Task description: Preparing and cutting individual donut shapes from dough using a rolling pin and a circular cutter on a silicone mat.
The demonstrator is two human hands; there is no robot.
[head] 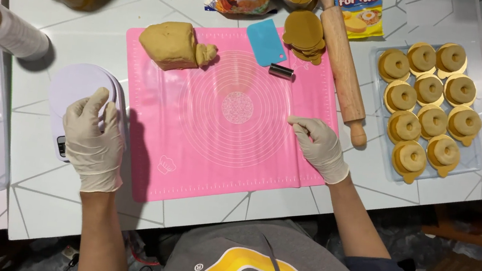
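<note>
Two gloved hands down flat: your left hand (92, 140) rests on white scale (77, 89), fingers loosely together, holding nothing; your right hand (318, 147) lies on pink mat's (220, 157) right edge, fingers together and extended, likely pinning mat flat. Dough lump (174, 45) sits at mat's top-left corner, apart from both hands. Blue scraper (266, 41), small metal cutter (281, 71), rolling pin (343, 62) near top right. Tray (475, 159) of dough rings on gold discs lies right of pin

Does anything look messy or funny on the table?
Mostly tidy. The tan dough lump hangs over the pink silicone mat's top-left edge, and the wooden rolling pin lies slanted, half off the mat. Nothing looks spilled or broken.
</note>
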